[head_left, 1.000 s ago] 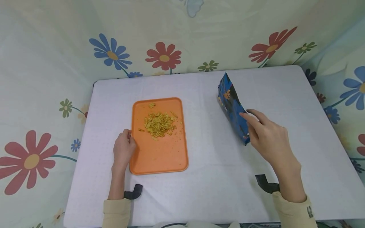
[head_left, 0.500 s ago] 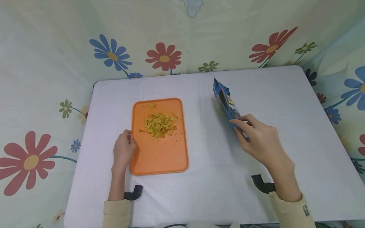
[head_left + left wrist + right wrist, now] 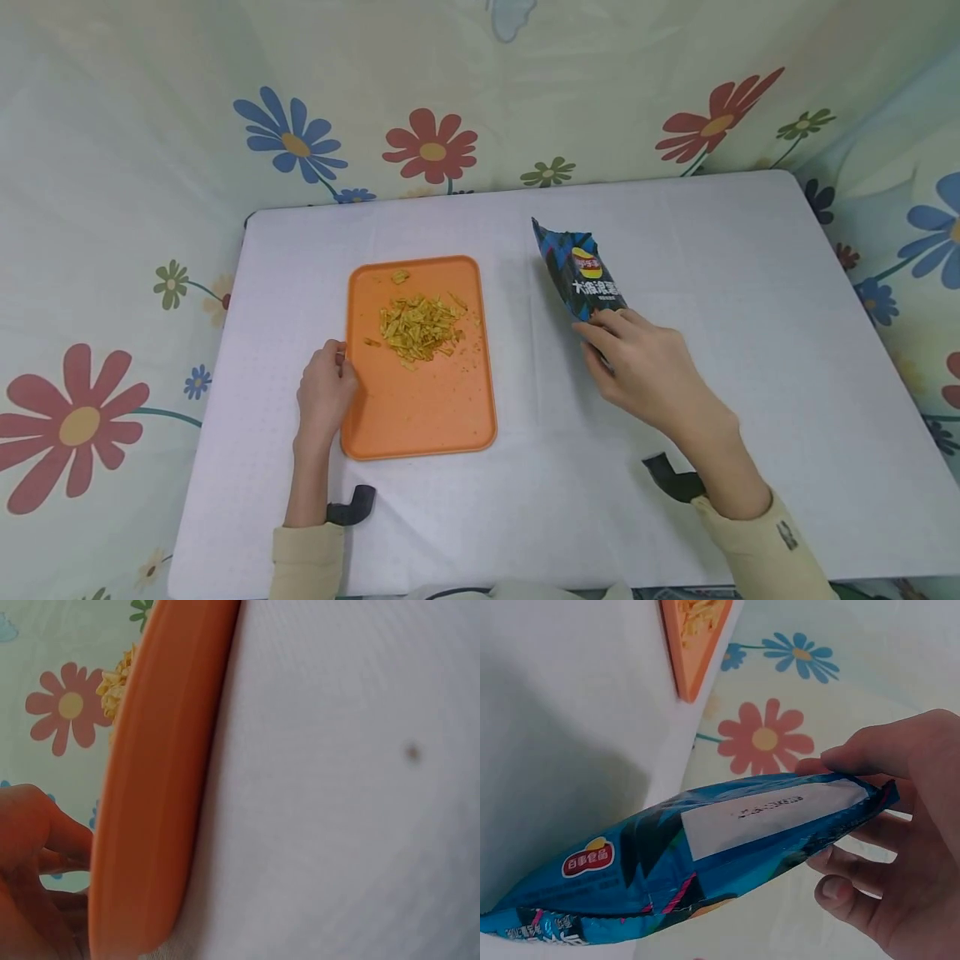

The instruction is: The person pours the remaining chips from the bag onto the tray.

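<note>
My left hand (image 3: 326, 387) holds the left edge of an orange tray (image 3: 420, 417), its fingers curled at the rim. A heap of crushed yellow potato chips (image 3: 420, 329) lies in the tray's upper half, with stray bits around it. In the left wrist view the tray's side wall (image 3: 157, 765) rises beside the hand. My right hand (image 3: 652, 375) pinches the near end of a blue and black chip bag (image 3: 570, 271), right of the tray. The bag's far end points away from me. In the right wrist view, fingers and thumb grip one end of the bag (image 3: 645, 870).
A white cloth (image 3: 555, 500) covers the table. Behind it and at both sides hangs a pale curtain (image 3: 600, 100) printed with flowers. A black curved mount (image 3: 352, 506) sits at the left wrist, and another black mount (image 3: 675, 479) at the right.
My right hand has moved left with the chip bag and turned it, so its printed front now faces up toward the head camera. The left hand and tray have stayed put.
</note>
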Tool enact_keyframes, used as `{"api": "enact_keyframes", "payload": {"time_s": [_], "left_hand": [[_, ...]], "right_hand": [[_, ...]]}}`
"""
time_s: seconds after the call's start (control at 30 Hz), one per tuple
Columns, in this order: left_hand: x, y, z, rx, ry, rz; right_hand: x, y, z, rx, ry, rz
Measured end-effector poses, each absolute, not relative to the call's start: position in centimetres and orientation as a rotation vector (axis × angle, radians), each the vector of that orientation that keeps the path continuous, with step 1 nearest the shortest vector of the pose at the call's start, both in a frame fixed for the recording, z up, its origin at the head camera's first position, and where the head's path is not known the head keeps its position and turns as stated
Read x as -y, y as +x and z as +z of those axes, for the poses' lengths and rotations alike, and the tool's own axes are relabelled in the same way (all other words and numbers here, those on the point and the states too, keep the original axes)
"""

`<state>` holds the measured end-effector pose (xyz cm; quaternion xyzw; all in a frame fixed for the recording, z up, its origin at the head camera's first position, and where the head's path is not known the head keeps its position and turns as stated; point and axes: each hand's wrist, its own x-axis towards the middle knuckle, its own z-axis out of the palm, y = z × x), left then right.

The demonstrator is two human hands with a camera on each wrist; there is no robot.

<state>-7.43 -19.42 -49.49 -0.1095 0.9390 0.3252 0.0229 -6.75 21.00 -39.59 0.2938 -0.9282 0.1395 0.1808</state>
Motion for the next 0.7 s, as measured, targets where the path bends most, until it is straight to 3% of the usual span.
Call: {"api": "enact_keyframes", "payload": {"time_s": [0.33,0.7], "left_hand": [[19.4,-7.5,-49.5,-2.91,-0.35,1.001],[19.4,-7.6,-49.7,-2.891,-0.378,0.989]], "right_hand": [[-19.0,-6.8,-40.1,2.902,0.828,0.426],[-16.4,-6.9,-43.1,2.965,0.754,0.446]]}}
